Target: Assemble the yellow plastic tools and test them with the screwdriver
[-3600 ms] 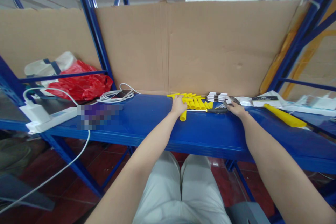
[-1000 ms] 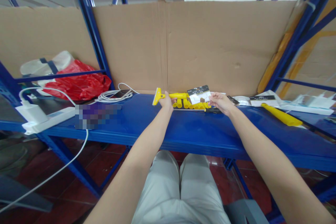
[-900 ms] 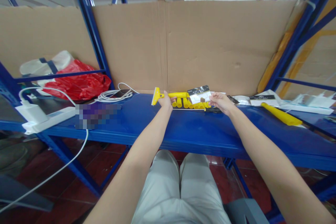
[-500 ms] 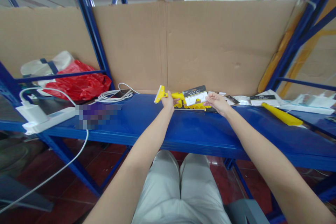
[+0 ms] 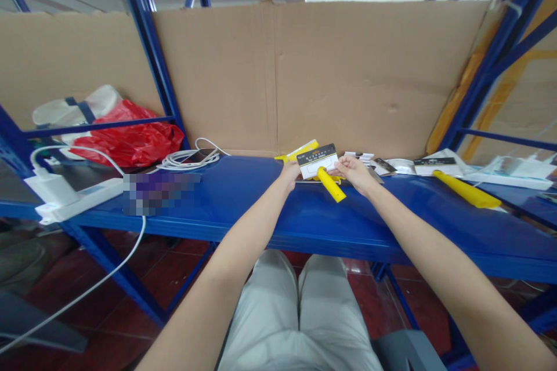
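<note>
Over the blue shelf, a black-and-white printed card (image 5: pixel 310 169) is held between my two hands. A yellow scraper (image 5: pixel 332 186) goes with it: its handle comes out at the card's front and slants down to the right, while its wide head shows behind the card's top left. My left hand (image 5: pixel 290 175) is closed at the card's left edge; whether its fingers also touch the scraper is hidden. Pinched fingers of my right hand (image 5: pixel 354 173) grip the card's right edge beside the handle. More yellow pieces lie partly hidden under the card.
Several printed cards (image 5: pixel 383 167) lie right of my hands, near another yellow handle (image 5: pixel 467 190). A white power strip (image 5: pixel 82 200), a coiled white cable (image 5: pixel 187 159) and a red plastic bag (image 5: pixel 130 133) are at left. A cardboard wall (image 5: pixel 348 69) stands behind the blue shelf (image 5: pixel 243 208).
The scraper has turned from lying sideways in my left hand to sitting behind the card, its handle now sticking out the front. The card has shifted slightly left.
</note>
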`<act>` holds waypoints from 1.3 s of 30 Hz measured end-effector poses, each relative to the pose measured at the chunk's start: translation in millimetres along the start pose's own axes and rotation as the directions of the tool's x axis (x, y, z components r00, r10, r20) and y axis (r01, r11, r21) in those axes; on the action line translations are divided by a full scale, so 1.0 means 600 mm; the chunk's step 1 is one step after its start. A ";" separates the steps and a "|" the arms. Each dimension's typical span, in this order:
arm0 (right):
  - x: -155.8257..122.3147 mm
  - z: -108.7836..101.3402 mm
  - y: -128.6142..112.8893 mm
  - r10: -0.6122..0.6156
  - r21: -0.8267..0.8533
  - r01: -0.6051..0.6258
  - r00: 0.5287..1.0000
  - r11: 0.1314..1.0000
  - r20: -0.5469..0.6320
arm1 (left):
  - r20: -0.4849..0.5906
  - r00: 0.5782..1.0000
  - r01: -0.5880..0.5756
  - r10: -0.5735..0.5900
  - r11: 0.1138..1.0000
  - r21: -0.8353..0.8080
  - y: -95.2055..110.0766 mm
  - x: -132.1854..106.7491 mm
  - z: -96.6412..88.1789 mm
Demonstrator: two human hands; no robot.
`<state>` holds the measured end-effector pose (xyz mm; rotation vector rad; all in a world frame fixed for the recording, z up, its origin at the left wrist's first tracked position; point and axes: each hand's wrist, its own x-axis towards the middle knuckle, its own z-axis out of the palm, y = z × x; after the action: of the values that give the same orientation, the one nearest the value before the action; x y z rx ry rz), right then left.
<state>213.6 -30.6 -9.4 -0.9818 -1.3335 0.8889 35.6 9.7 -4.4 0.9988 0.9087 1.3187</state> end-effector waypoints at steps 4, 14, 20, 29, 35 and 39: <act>-0.003 0.004 -0.003 -0.002 0.007 0.002 0.999 1.000 -0.050 | 0.074 0.996 -0.065 0.054 0.984 0.165 -0.002 0.000 -0.001; -0.006 0.008 -0.013 0.033 0.084 -0.016 0.978 0.996 -0.208 | 0.224 0.975 -0.027 -0.005 0.990 0.139 0.013 -0.020 0.005; -0.006 0.010 -0.012 0.078 0.083 -0.059 0.965 0.995 -0.250 | 0.235 0.972 -0.022 -0.020 0.984 0.175 0.008 -0.022 0.005; 0.003 0.006 0.010 -0.170 -0.201 0.129 0.964 0.971 -0.203 | 0.093 0.995 -0.038 0.032 0.998 0.059 0.010 -0.027 0.009; 0.002 0.014 0.018 -0.347 -0.438 0.260 0.929 0.861 -0.131 | -0.004 0.999 -0.046 0.046 0.998 -0.036 0.017 -0.031 0.014; -0.011 0.024 0.008 -0.425 -0.558 0.348 0.905 0.754 -0.009 | -0.058 0.996 -0.065 0.065 0.998 0.012 0.013 -0.025 0.013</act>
<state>199.3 -34.3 -16.7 -1.1092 -1.6353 0.1032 39.6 -5.8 5.0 1.0095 0.9349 1.4057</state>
